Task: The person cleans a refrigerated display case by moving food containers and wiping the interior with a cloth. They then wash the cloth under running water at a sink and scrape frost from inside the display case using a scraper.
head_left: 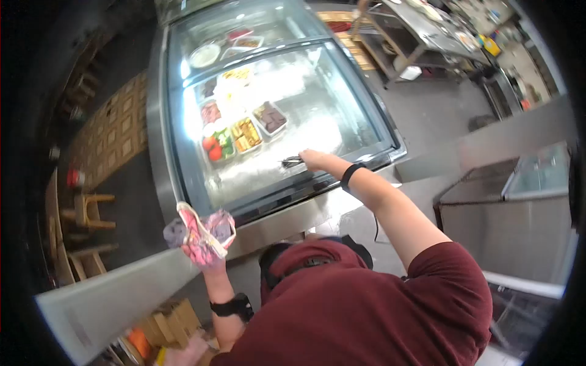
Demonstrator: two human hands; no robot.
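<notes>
My left hand grips a crumpled pink, white and greyish bundle, like a bag or cloth, beside the front left corner of the glass-topped display case. Most of those fingers are hidden by it. Over the case, near its front edge, my right hand is closed on a small dark metal tool whose exact kind I cannot make out. Past that hand are a container of dark slices, a container of yellow pieces and a container of tomatoes and greens.
Farther back in the case stands a round white container. A metal work table is at the upper right. Wooden stools line the left side, and cardboard boxes lie low at the left.
</notes>
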